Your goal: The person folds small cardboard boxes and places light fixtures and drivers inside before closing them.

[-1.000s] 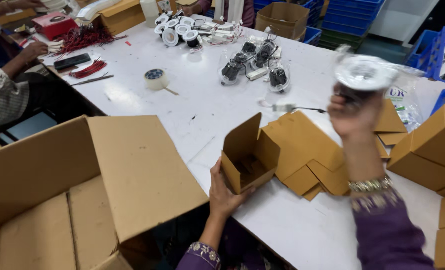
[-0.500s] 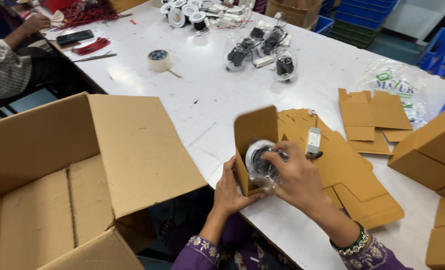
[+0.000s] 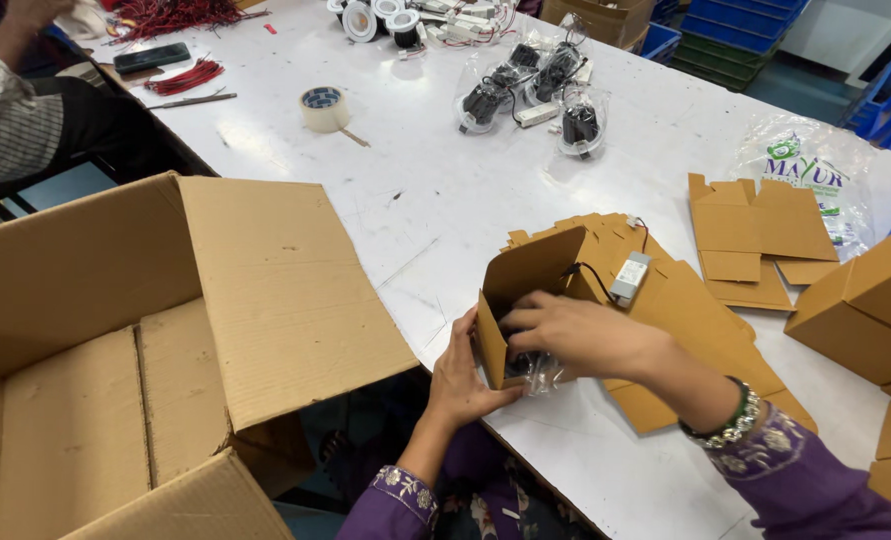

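My left hand [image 3: 462, 375] holds a small open cardboard box [image 3: 525, 285] at the table's near edge. My right hand [image 3: 570, 330] reaches into the box and pushes in a bagged black lamp fitting [image 3: 537, 372], whose clear plastic bag sticks out at the bottom. A thin black wire runs from the fitting to a small white driver unit [image 3: 628, 277], which lies outside the box on a pile of flat cardboard blanks [image 3: 695, 310].
A large open carton [image 3: 115, 340] stands at my left. A tape roll [image 3: 323, 108], several bagged lamp fittings [image 3: 525, 85], more blanks [image 3: 755, 235] and a plastic bag [image 3: 810, 180] lie on the white table [image 3: 405, 200]. Closed small boxes [image 3: 870, 310] stack at right. Another person's arm [image 3: 5, 90] is at far left.
My right hand brought the bagged fitting down from the air to the small box and has now pushed it further inside. My left hand keeps holding the box.
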